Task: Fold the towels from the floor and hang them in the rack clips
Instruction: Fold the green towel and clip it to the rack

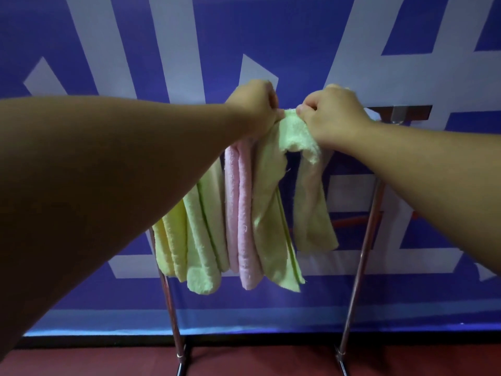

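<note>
A metal rack (362, 251) stands before me with several folded towels hanging from its top bar. From left to right hang a yellow towel (166, 240), a light green towel (202, 240), a pink towel (242, 226) and a pale green towel (271, 213). Both hands grip the top of that pale green towel at the bar. My left hand (254, 104) pinches its left side and my right hand (333, 112) holds its bunched right part (295, 134). A cream towel (311, 213) hangs below my right hand. The clips are hidden behind my hands.
A blue banner with large white shapes (189, 63) fills the wall behind the rack. The rack's two chrome legs reach a dark red floor (257, 362). A chrome fitting (398, 114) sits at the right end of the top bar.
</note>
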`<control>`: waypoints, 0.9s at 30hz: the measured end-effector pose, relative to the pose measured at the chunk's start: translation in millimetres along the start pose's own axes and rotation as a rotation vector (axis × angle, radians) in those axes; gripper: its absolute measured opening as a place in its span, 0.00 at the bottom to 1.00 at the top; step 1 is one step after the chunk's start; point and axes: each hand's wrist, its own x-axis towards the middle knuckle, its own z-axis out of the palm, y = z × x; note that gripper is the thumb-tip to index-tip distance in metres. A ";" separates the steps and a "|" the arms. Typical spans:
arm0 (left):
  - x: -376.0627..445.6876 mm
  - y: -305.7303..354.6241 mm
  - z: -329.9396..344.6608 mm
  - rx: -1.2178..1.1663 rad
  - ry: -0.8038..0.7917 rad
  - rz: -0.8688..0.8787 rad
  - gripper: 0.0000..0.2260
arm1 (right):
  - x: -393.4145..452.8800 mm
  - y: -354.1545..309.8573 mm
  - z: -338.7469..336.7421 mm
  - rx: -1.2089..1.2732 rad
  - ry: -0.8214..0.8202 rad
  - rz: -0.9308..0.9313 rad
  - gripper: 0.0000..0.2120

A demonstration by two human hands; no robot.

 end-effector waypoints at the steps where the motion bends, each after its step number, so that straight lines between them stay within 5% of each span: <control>1: 2.3 -1.9 2.8 0.020 -0.020 0.007 0.08 | 3.9 0.8 5.2 -0.035 -0.011 0.006 0.17; 13: -22.1 -11.5 8.8 0.277 -0.218 0.321 0.18 | 11.4 13.5 30.4 -0.296 -0.075 0.040 0.17; 16: -29.8 -2.5 4.1 0.367 -0.307 0.292 0.28 | 5.0 9.7 27.8 -0.327 -0.136 0.056 0.13; 20: -33.5 11.2 2.8 0.425 -0.375 0.175 0.26 | -10.9 1.8 16.2 -0.256 -0.088 0.045 0.09; 27: -104.8 13.3 -1.1 0.429 -0.030 0.389 0.34 | -70.0 -16.7 -17.5 -0.142 -0.005 -0.002 0.10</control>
